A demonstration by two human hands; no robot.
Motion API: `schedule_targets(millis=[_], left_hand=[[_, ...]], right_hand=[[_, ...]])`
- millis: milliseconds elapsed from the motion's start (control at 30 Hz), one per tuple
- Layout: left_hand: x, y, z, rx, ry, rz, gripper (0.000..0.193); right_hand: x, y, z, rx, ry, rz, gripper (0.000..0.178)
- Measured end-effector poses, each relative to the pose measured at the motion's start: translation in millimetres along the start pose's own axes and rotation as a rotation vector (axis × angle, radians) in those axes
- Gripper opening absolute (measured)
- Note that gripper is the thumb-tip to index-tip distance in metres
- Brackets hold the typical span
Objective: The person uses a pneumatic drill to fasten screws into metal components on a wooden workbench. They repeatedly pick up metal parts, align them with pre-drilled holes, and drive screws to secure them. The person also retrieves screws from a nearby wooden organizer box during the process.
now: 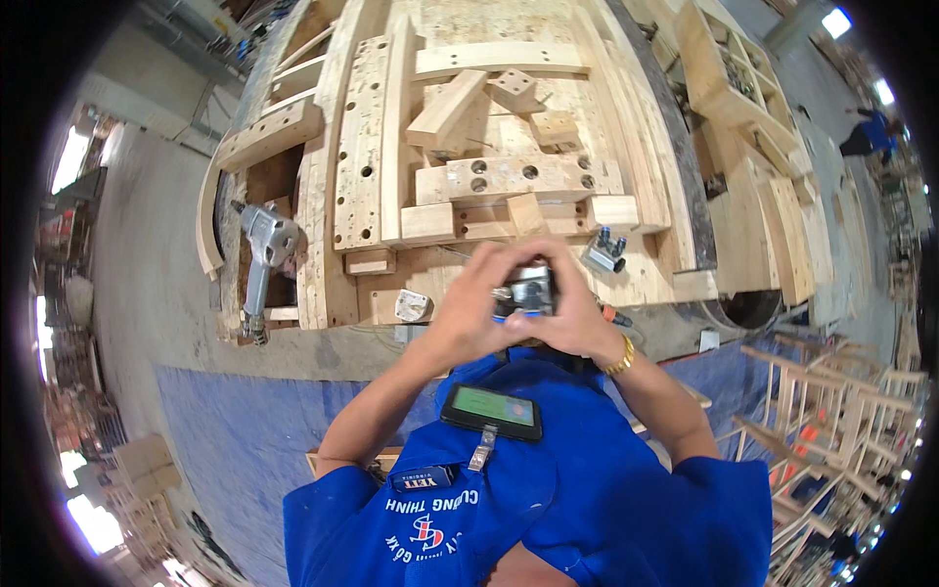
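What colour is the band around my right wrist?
Gold; the band shows best in the head view.

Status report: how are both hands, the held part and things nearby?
Left hand and right hand together grip small metallic part. Part partly covered. Nearby: wooden blocks ahead, silver piece with blue fittings beyond right hand.
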State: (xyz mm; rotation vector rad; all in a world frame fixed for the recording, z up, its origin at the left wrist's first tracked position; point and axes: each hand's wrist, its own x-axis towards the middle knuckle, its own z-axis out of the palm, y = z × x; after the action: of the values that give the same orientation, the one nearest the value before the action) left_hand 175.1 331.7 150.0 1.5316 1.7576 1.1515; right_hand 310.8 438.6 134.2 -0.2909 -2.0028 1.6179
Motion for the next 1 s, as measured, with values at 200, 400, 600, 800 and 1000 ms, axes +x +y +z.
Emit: schedule_targets(millis=[200, 400, 600, 800, 1000], left_hand=[[32, -61, -1, 0.310, 0.234, -0.090, 0.057], [40, -92, 22, 0.577, 0.152, 0.103, 0.055], [52, -115, 21, 0.584, 0.356, 0.213, 0.055], [52, -127, 13, 0.699, 0.359, 0.216, 0.051], [55, -142, 28, 0.758, 0.417, 0.257, 0.050]], right_hand=[[38, 49, -56, -0.802, -0.171, -0.025, 0.072], [30, 81, -31, -0.868, -0.046, 0.391, 0.072], [23, 105, -20, -0.681, 0.201, 0.196, 0.059], [19, 117, -23, -0.598, 0.195, 0.139, 0.036], [27, 123, -34, -0.619, 0.168, 0.082, 0.033]])
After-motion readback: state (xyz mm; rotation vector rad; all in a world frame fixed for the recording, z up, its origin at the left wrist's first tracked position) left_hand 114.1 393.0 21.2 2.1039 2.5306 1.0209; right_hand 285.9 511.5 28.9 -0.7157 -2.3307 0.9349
